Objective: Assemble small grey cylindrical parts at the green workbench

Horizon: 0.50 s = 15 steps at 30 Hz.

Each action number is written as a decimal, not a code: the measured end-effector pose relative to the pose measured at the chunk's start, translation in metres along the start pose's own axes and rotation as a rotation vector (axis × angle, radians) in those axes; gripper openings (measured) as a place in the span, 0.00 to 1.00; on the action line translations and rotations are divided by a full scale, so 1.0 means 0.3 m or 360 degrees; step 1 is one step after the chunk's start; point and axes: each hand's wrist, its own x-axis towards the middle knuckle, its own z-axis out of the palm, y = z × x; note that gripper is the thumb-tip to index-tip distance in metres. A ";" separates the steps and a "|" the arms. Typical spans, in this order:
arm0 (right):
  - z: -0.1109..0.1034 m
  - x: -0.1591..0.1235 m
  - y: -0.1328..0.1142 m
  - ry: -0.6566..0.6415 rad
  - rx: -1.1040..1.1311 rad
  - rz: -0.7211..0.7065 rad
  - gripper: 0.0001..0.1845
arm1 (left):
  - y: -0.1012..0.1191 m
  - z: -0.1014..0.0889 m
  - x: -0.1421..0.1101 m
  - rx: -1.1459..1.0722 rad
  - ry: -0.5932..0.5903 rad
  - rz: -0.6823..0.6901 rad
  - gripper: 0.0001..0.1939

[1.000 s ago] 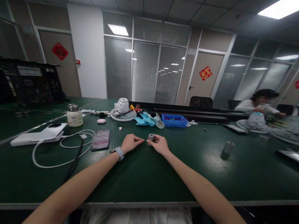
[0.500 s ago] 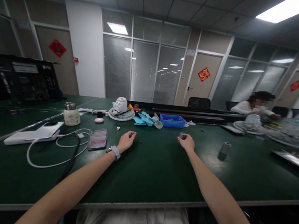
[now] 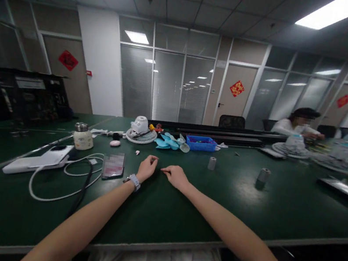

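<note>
My left hand (image 3: 146, 168), with a watch (image 3: 134, 181) on its wrist, hovers over or rests on the green table; its thumb and fingertips are pinched together, and anything between them is too small to make out. Just to the right, my right hand (image 3: 176, 177) reaches its closed fingertips down to the tabletop, hiding whatever they pinch. A small grey metal-looking cylinder (image 3: 211, 163) stands upright beyond and to the right of my right hand. Farther right stands a second similar cylinder (image 3: 264, 175).
Behind the hands lie a blue bin (image 3: 201, 143) of small parts, light-blue fan blades (image 3: 169, 142) and a white fan housing (image 3: 141, 129). On the left are a bottle (image 3: 83, 136), a phone (image 3: 113, 167), a white cable (image 3: 39, 198) and a power bank. A person (image 3: 297, 124) sits at far right.
My right hand has let go of the grey cylinder, which now stands on the table, and has moved left to the spot where a tiny dark piece lay. My left hand has barely moved.
</note>
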 end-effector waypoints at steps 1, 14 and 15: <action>-0.024 -0.001 0.016 0.0023 -0.0012 0.0026 0.16 | -0.001 0.000 0.001 0.0001 -0.0011 -0.0008 0.13; -0.409 -0.140 0.484 0.0903 -0.0119 0.0585 0.13 | -0.004 -0.005 0.006 0.0032 -0.0121 -0.0058 0.15; -0.403 -0.140 0.487 0.0884 -0.0119 0.0593 0.13 | -0.003 -0.006 0.005 0.0032 -0.0128 -0.0057 0.15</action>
